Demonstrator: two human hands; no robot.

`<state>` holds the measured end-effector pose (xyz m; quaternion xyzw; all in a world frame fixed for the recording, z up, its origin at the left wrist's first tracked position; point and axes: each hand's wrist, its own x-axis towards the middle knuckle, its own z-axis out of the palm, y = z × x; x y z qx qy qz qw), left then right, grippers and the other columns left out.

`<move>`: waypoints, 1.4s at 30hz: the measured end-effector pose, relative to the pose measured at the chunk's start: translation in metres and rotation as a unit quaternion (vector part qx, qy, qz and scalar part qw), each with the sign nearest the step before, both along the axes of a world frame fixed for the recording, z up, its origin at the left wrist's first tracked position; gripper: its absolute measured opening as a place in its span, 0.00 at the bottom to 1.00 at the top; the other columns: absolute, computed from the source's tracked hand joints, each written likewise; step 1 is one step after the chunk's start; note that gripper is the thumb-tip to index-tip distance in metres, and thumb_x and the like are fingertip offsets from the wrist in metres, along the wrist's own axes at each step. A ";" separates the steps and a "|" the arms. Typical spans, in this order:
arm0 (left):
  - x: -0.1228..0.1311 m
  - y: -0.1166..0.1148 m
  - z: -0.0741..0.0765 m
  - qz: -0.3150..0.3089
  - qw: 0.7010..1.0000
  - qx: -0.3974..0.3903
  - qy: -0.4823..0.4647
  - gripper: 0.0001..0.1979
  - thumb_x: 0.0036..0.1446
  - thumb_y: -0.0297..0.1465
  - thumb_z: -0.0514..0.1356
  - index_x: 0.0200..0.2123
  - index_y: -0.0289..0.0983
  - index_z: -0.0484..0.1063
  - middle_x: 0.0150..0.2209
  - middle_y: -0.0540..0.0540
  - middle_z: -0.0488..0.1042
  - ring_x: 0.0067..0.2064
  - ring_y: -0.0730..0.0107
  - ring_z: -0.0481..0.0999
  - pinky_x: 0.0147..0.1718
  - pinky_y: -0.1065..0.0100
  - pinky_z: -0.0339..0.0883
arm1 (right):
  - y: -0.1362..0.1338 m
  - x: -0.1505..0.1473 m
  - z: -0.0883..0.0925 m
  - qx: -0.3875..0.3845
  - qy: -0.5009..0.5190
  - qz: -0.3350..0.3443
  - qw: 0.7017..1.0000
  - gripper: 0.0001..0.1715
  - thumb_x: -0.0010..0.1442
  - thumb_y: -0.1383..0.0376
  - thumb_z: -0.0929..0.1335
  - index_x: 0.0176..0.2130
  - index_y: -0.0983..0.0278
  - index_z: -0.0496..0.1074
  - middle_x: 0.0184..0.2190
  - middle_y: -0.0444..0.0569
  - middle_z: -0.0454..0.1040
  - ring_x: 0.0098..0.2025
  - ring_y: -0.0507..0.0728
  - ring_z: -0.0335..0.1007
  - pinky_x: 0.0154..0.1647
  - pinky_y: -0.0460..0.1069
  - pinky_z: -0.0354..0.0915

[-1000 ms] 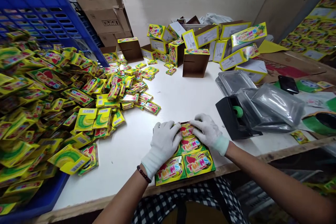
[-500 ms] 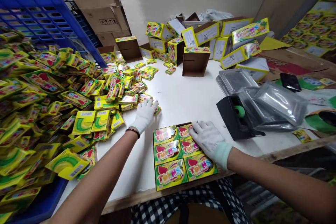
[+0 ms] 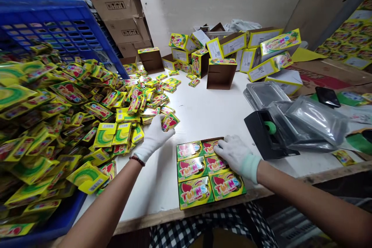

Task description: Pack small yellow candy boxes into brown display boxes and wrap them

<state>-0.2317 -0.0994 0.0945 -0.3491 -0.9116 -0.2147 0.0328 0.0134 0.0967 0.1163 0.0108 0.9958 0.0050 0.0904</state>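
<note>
My left hand (image 3: 154, 138), in a white glove, is at the near edge of a heap of small yellow-green candy boxes (image 3: 128, 114). Its thumb and fingers are closed around one small candy box (image 3: 170, 121), which is tilted up. In front of me lies a shallow display box (image 3: 178, 176) filled with rows of flat packs printed TWINS (image 3: 196, 190). My right hand (image 3: 235, 151), also gloved, grips the display box at its far right side, fingers bent over the edge onto the packs. Those fingers partly cover the packs there.
A blue crate (image 3: 95, 27) lies tipped at left, candy boxes spilling from it. Empty open cartons (image 3: 221, 75) are piled at the back. To the right are a black tape dispenser (image 3: 261, 133), clear plastic trays (image 3: 314, 118) and a black phone (image 3: 328, 97).
My left hand has gone from lying spread over the boxes to closing on one, which now stands tilted up. My right hand stays at the display box. The view has shifted slightly.
</note>
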 end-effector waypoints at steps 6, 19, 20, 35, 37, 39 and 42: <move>0.108 0.038 0.037 -0.073 0.950 0.276 -0.126 0.29 0.51 0.34 0.66 0.54 0.36 0.60 0.46 0.44 0.72 0.45 0.64 0.75 0.47 0.60 0.70 | 0.001 -0.012 0.013 -0.516 0.194 -0.117 0.826 0.36 0.63 0.57 0.66 0.66 0.63 0.55 0.54 0.56 0.73 0.47 0.58 0.75 0.50 0.56 0.70; 0.049 -0.043 0.008 0.116 0.990 -0.014 0.081 0.23 0.59 0.37 0.59 0.56 0.35 0.67 0.58 0.37 0.68 0.61 0.56 0.66 0.61 0.57 0.60 | 0.035 -0.004 0.002 -0.322 0.040 0.029 0.946 0.27 0.66 0.53 0.60 0.54 0.61 0.76 0.51 0.55 0.78 0.52 0.67 0.74 0.55 0.60 0.67; 0.029 -0.057 0.007 0.162 0.982 -0.036 0.089 0.24 0.58 0.37 0.59 0.55 0.33 0.67 0.56 0.34 0.68 0.59 0.52 0.67 0.59 0.54 0.61 | 0.030 -0.006 -0.001 -0.302 0.028 0.040 0.952 0.26 0.66 0.54 0.59 0.52 0.61 0.78 0.49 0.56 0.79 0.49 0.67 0.75 0.52 0.60 0.68; -0.012 -0.109 0.031 0.224 0.969 0.087 0.056 0.22 0.60 0.35 0.51 0.56 0.34 0.66 0.51 0.42 0.76 0.50 0.59 0.75 0.52 0.57 0.69 | 0.000 0.014 -0.052 -0.219 0.200 0.056 0.953 0.21 0.70 0.58 0.58 0.44 0.63 0.76 0.39 0.56 0.72 0.43 0.61 0.65 0.46 0.56 0.63; 0.022 -0.085 0.036 0.137 0.967 0.211 -0.038 0.22 0.59 0.35 0.54 0.56 0.35 0.67 0.52 0.42 0.76 0.50 0.61 0.76 0.52 0.60 0.71 | 0.000 0.014 -0.052 -0.253 0.205 0.057 0.944 0.20 0.70 0.58 0.59 0.46 0.64 0.74 0.41 0.56 0.72 0.44 0.61 0.67 0.47 0.57 0.65; 0.059 -0.052 0.039 0.053 0.953 0.270 -0.126 0.20 0.58 0.37 0.57 0.52 0.35 0.71 0.50 0.42 0.77 0.50 0.61 0.77 0.52 0.59 0.72 | 0.002 0.011 -0.044 -0.330 0.237 0.019 0.914 0.19 0.69 0.57 0.61 0.52 0.64 0.71 0.45 0.57 0.72 0.46 0.60 0.69 0.48 0.57 0.67; 0.105 0.001 0.039 -0.070 0.947 0.250 -0.191 0.16 0.59 0.34 0.56 0.48 0.36 0.74 0.49 0.43 0.79 0.50 0.62 0.77 0.54 0.59 0.71 | 0.007 0.001 -0.022 -0.445 0.313 -0.070 0.836 0.28 0.67 0.56 0.65 0.62 0.61 0.61 0.54 0.57 0.69 0.49 0.58 0.71 0.50 0.55 0.69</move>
